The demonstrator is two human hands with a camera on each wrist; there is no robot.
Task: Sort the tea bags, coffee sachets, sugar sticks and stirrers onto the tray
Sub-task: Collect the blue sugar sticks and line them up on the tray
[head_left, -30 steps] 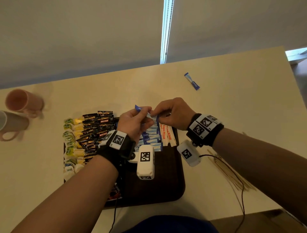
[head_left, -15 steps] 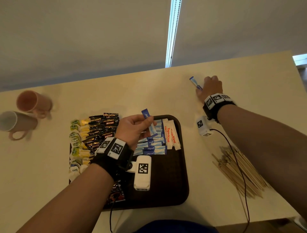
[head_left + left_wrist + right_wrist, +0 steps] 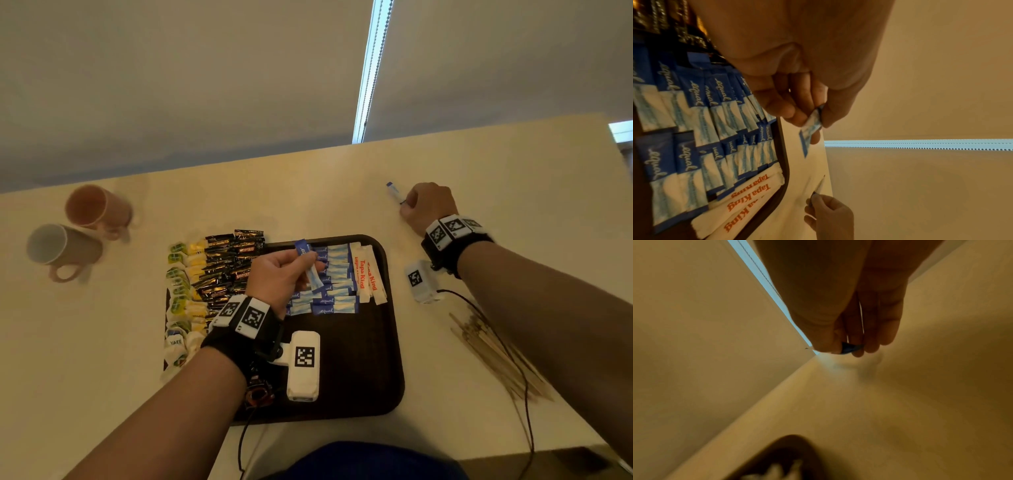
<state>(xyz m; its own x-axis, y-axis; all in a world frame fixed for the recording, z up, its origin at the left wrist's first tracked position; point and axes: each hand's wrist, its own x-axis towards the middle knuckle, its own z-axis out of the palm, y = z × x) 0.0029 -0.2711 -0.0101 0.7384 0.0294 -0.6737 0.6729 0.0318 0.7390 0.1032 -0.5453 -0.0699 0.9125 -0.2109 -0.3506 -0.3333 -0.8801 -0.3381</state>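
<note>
A dark brown tray (image 3: 356,377) lies on the table before me. On it sit rows of blue sugar sticks (image 3: 337,284), white sugar sticks (image 3: 368,277), black coffee sachets (image 3: 226,263) and tea bags (image 3: 181,291) at its left. My left hand (image 3: 284,274) hovers over the tray and pinches one blue sugar stick (image 3: 310,267) (image 3: 810,128). My right hand (image 3: 426,205) is out on the table past the tray's far right corner, pinching the end of another blue sugar stick (image 3: 394,191) (image 3: 850,348) that rests on the table. Wooden stirrers (image 3: 500,359) lie loose right of the tray.
Two mugs, one pink (image 3: 97,210) and one grey (image 3: 63,248), lie on their sides at the far left of the table (image 3: 479,164). A wall and a window blind gap (image 3: 371,68) stand behind the table's far edge. Wrist camera cables trail near the stirrers.
My right hand left the tray, reached to the far right and took hold of the lone blue stick there. My left hand kept its blue stick over the tray.
</note>
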